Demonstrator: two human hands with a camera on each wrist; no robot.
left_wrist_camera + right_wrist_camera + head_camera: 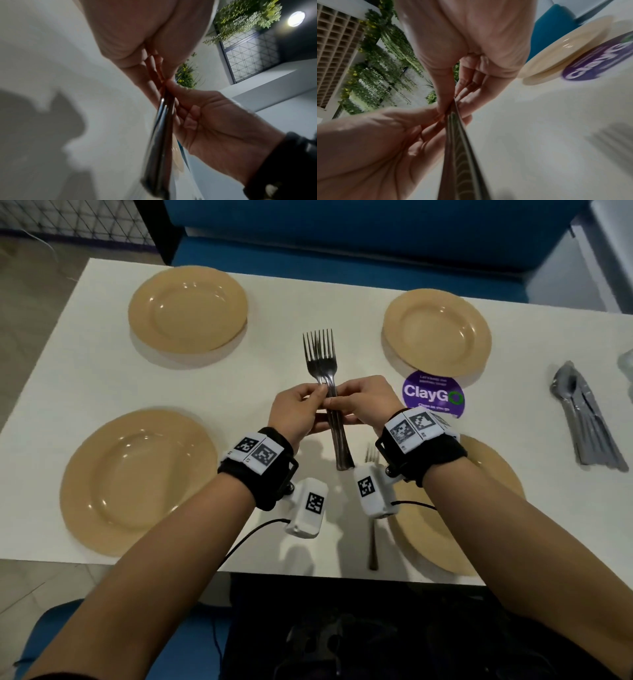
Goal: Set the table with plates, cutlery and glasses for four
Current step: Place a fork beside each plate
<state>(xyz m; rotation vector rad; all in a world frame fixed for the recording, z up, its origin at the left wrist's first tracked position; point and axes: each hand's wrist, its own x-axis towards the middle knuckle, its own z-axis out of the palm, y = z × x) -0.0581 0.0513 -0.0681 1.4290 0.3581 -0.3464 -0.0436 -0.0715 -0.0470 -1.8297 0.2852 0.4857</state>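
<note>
Above the middle of the white table (274, 302) I hold a bundle of metal forks (323, 361), tines pointing away from me. My left hand (320, 392) pinches the fork necks from the left. My right hand (337, 402) grips the handles from the right. The handles (161, 135) run toward the camera between both hands in the left wrist view, and the same handles (458, 148) show in the right wrist view. One fork (373, 542) lies left of the near right plate (418, 539). Tan plates sit at far left (187, 309), far right (436, 332) and near left (137, 481).
A pile of grey cutlery (582, 419) lies at the table's right end. A round purple ClayGo sticker (433, 398) is below the far right plate. A blue bench (342, 234) runs along the far side. The near table edge is close to my body.
</note>
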